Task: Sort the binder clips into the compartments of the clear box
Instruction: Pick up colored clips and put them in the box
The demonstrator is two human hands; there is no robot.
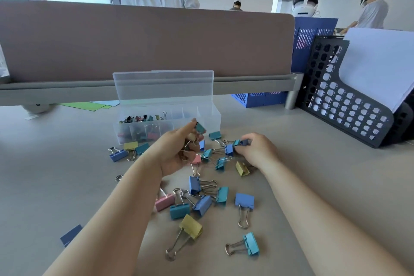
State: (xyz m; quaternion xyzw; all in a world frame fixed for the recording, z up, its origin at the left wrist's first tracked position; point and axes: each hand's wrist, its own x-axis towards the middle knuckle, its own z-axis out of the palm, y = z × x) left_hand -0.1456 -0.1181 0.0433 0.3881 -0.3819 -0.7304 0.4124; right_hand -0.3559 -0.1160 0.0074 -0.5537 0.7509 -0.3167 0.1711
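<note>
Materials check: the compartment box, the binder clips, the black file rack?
Compartment box: clear, slightly frosted plastic by the look; contents show through its walls. Binder clips: likely painted sheet metal bodies, matte colours, shiny bare wire handles. Black file rack: perforated, matte; plastic or metal, cannot tell.

No text, label, brand, number or sign can be read anywhere in the view.
</note>
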